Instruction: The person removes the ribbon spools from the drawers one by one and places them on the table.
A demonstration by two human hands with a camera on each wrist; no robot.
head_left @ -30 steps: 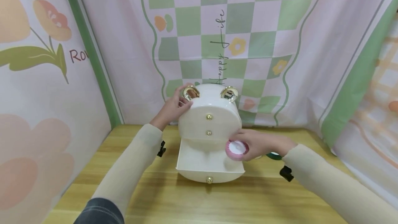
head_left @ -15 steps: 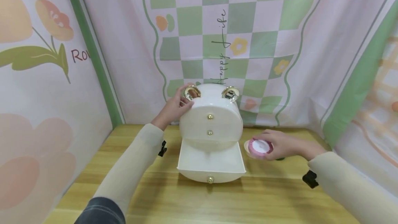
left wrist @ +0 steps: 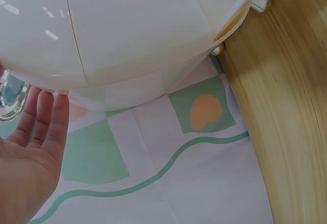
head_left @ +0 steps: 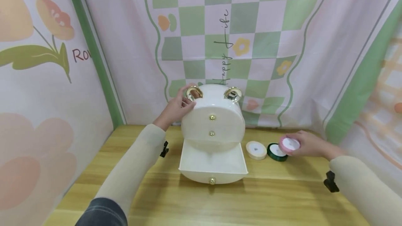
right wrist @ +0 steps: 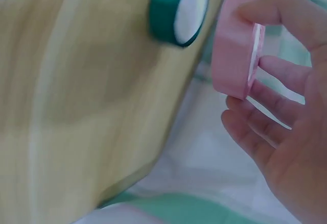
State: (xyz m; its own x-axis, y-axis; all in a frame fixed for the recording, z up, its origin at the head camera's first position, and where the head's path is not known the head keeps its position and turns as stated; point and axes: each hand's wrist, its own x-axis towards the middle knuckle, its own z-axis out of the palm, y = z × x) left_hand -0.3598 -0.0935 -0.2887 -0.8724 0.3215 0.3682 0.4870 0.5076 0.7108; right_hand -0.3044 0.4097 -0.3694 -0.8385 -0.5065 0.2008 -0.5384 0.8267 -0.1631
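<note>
A white storage box [head_left: 196, 125] with gold ring ears stands on the table, its bottom drawer [head_left: 210, 159] pulled out with nothing in it. My left hand [head_left: 178, 106] rests against the box's upper left side beside the gold ear; in the left wrist view its fingers [left wrist: 55, 117] are fairly straight and touch the shell. On the right, my right hand [head_left: 309, 144] pinches a pink ribbon roll [right wrist: 232, 45] between thumb and fingers, raised off the table. Just left of that roll lies a dark green ribbon roll [head_left: 276, 157], partly overlapped in the head view.
A cream ribbon roll [head_left: 255, 151] lies flat between the drawer and the green roll. Behind the wooden table [head_left: 245, 205] hangs a checkered curtain [head_left: 216, 48], close to the box's back.
My right hand has carried the pink ribbon roll rightward, from over the open drawer to beside the green roll. The cream and green rolls have come into full view. My left hand stays put.
</note>
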